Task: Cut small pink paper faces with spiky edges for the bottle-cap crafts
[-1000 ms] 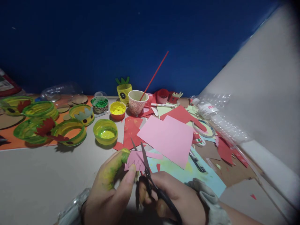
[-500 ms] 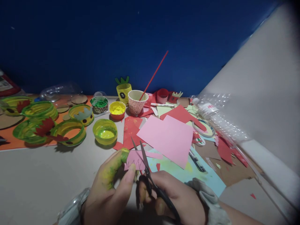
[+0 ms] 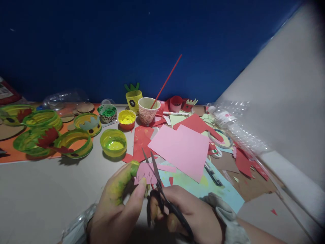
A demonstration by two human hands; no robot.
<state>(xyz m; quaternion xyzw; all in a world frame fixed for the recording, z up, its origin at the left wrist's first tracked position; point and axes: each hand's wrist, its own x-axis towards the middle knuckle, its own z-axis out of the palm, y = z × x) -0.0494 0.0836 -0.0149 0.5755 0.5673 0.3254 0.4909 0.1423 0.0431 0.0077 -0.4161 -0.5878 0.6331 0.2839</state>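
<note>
My left hand (image 3: 119,203), smeared with yellow and green paint, pinches a small piece of pink paper (image 3: 144,171) between thumb and forefinger. A dark zigzag line is drawn on that piece. In my right hand (image 3: 188,206) is a pair of black-handled scissors (image 3: 157,178), blades apart and pointing away from me, at the right end of the pink piece. Some right fingers are hidden behind the handles. Just beyond lie a larger pink sheet (image 3: 181,149) and red paper (image 3: 142,144). A painted green-yellow bowl-like ring (image 3: 113,143) stands left of them.
Several painted rings (image 3: 77,144) with paper crowns sit on orange paper at the left. Farther back are a green paint cup (image 3: 108,113), a yellow paint cup (image 3: 127,119) and a patterned paper cup (image 3: 148,111) holding a red stick. A plastic bottle (image 3: 225,117) lies at the right.
The scissor blades have come slightly closer together. Both hands stay nearly in place, and the pink piece is still held; the whole view shifts very slightly.
</note>
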